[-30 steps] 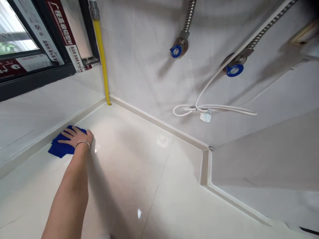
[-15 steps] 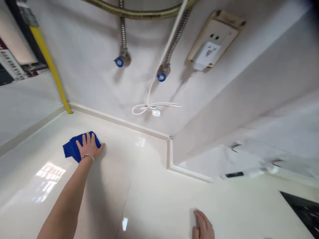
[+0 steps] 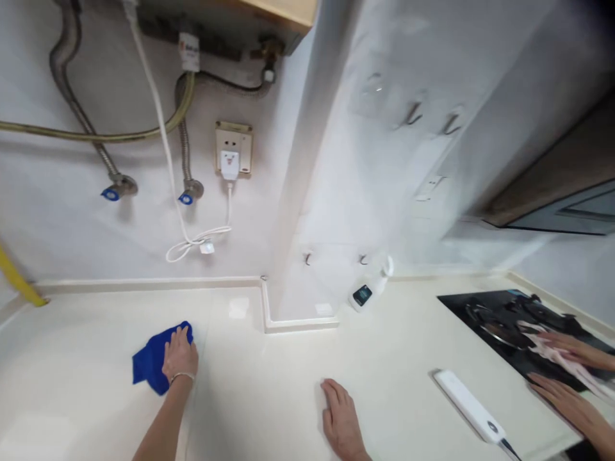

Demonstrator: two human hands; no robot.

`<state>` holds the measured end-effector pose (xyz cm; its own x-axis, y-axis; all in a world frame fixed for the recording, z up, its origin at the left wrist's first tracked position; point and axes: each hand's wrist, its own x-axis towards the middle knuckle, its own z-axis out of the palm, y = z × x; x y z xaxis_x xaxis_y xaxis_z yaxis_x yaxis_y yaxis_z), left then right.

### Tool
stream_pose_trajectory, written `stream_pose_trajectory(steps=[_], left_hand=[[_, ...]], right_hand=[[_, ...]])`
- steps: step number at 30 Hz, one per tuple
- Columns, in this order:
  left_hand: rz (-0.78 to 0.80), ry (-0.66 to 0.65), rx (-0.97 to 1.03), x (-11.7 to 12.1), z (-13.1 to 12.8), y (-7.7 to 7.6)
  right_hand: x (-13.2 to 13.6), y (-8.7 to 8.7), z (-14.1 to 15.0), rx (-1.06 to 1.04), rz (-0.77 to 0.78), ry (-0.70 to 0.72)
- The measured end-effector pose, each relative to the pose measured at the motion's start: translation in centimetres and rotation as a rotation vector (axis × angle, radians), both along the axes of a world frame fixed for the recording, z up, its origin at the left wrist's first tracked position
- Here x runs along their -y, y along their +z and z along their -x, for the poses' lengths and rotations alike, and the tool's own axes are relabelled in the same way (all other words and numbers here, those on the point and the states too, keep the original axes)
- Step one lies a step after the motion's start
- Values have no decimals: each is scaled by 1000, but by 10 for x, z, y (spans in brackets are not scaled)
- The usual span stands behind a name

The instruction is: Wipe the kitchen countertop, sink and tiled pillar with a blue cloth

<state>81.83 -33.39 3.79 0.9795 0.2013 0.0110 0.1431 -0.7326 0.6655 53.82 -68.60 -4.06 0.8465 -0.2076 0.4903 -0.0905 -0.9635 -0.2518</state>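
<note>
**Cloth and hands.** One blue microfibre cloth (image 3: 154, 358), soft napped fabric, bunched into a rough wedge, lying on the surface (image 3: 250, 410). Left grip (image 3: 180, 355): a bare hand, thin metal bangle (image 3: 181, 376) at the wrist, palm down on top of the cloth, fingers close together, pinning it to the surface. Right grip (image 3: 340, 416): a bare hand, palm down, flat on the surface with fingers slightly parted, holding nothing, well apart from the cloth.

**Surface.** Pale, smooth, polished stone with a low raised upstand (image 3: 144, 283) along the wall, stepping around a boxed corner. On it, right of centre: a long white plastic bar (image 3: 468, 404) with a dark tip; a white bottle (image 3: 372, 288) with a dark label, near the wall; and a black gas hob (image 3: 473, 314). A co-worker's two hands (image 3: 571, 349) work a pale pinkish cloth (image 3: 560, 355) over the hob.

**Wall.** White tile carrying a cream wall socket (image 3: 234, 150) with a white plug (image 3: 229, 165), a looped white cable (image 3: 170, 147), two blue-handled valves (image 3: 113, 194) on braided steel hoses (image 3: 185, 147), and a yellow pipe (image 3: 14, 278) at the far left.
</note>
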Motion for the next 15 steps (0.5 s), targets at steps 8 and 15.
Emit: stream_pose_trajectory(steps=[8, 15], left_hand=[[323, 67, -94, 121, -3, 20], [633, -77, -75, 215, 8, 31]], right_hand=[[-5, 17, -7, 12, -42, 22], [13, 1, 49, 134, -140, -181]])
